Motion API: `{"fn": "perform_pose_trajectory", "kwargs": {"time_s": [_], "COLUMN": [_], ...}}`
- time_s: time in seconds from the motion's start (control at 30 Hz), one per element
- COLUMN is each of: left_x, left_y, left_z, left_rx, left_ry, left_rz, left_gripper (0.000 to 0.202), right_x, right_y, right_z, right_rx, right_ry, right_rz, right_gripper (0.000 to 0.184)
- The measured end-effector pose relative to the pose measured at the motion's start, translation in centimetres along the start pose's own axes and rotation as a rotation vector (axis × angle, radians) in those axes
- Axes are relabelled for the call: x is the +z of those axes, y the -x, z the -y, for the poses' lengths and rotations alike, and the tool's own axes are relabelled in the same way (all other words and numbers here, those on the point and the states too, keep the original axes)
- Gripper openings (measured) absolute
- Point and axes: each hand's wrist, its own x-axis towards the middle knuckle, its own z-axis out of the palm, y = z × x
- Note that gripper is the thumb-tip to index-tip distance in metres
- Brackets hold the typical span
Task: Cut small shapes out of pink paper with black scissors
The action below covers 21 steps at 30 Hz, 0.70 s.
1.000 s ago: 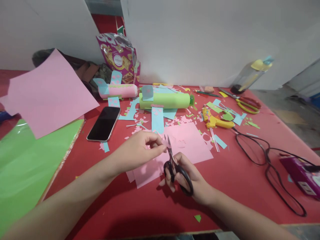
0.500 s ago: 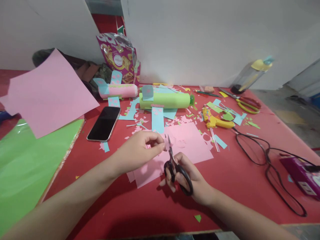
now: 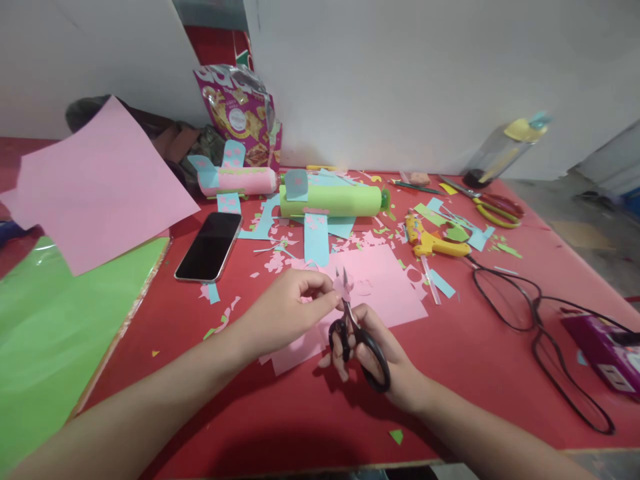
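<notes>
My left hand (image 3: 287, 310) pinches a small pink paper piece (image 3: 344, 287) between thumb and fingertips, just above the red table (image 3: 280, 413). My right hand (image 3: 383, 360) grips black-handled scissors (image 3: 357, 337), fingers through the loops, blades pointing up into the pink piece. Both hands hover over a cut-up pink sheet (image 3: 373, 283) lying on the table. Behind it lie a green paper-covered tube (image 3: 333, 200) with blue wings and a pink tube (image 3: 237, 181) with blue fins.
A phone (image 3: 209, 247) lies left of centre. Large pink (image 3: 95, 187) and green (image 3: 55, 320) sheets cover the left. A yellow glue gun (image 3: 433, 241) with black cord (image 3: 530, 313), yellow-handled scissors (image 3: 493, 210), a bottle (image 3: 505, 147), a snack bag (image 3: 240, 113) and paper scraps surround.
Both hands have shifted slightly right and down. The pink piece has turned in my left fingers and the scissor blades have closed further onto it.
</notes>
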Motion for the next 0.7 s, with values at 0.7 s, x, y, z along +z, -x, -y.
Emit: {"fn": "perform_pose_trajectory", "kwargs": {"time_s": [0.7], "left_x": [0.41], "left_y": [-0.19], "left_z": [0.25], "left_rx": [-0.061], "left_ry": [0.053], "left_rz": [0.086], "left_gripper": [0.028], "right_x": [0.41], "right_y": [0.19], "right_z": [-0.06], "right_rx": [-0.03], "right_ry": [0.026], "right_rz": [-0.006], "right_gripper": [0.029]}}
